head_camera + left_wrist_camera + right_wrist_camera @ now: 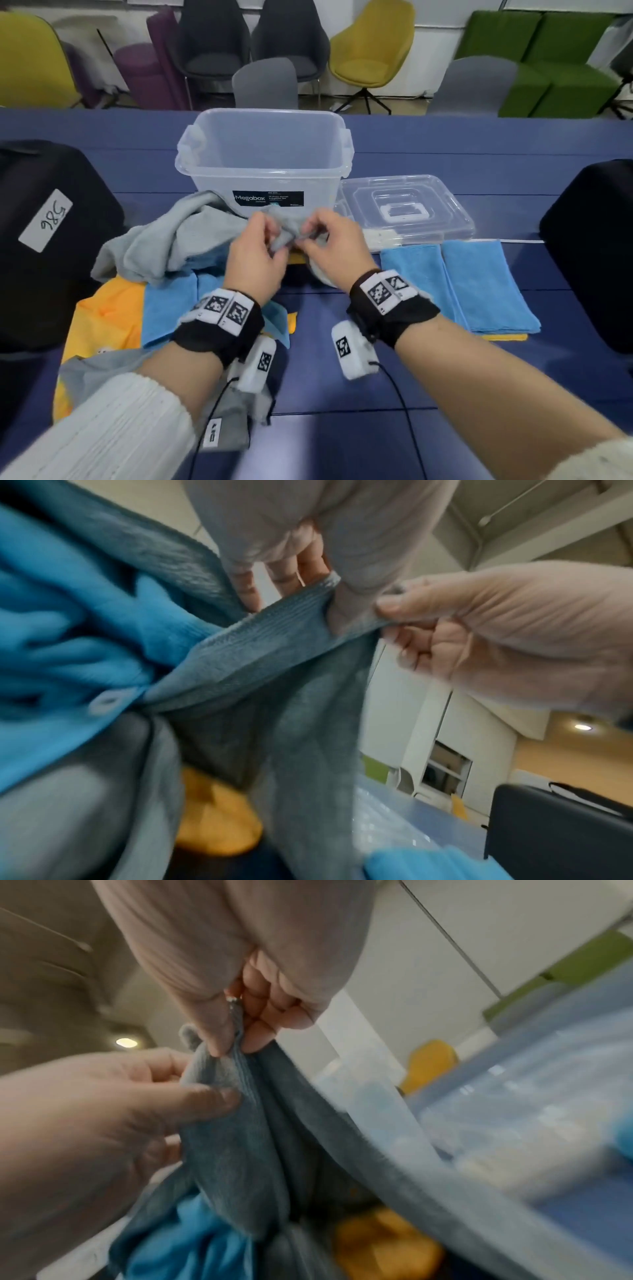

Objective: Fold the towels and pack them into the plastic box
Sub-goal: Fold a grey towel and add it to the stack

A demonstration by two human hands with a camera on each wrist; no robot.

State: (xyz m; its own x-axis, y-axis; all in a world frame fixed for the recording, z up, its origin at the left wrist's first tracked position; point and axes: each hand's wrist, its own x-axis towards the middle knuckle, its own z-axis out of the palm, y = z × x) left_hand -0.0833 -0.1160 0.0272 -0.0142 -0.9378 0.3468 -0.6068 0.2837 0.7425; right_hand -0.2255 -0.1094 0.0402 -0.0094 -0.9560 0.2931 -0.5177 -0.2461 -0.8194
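Note:
A grey towel (171, 243) hangs bunched over the pile in front of the clear plastic box (263, 154). My left hand (274, 241) and right hand (317, 236) each pinch its upper edge, close together, just in front of the box label. In the left wrist view the grey towel (274, 656) stretches between my left fingers (246, 588) and the right hand (394, 610). In the right wrist view my right hand (232, 1045) pinches the hem between thumb and fingers, and the left hand (205, 1093) grips the grey towel (240, 1137) beside it. The box looks empty.
The box lid (404, 209) lies right of the box. Folded blue towels (479, 284) lie at the right. Loose yellow (109, 315), blue (171, 305) and grey (102, 373) towels are heaped at the left. Black cases (51, 205) flank the blue table (342, 377).

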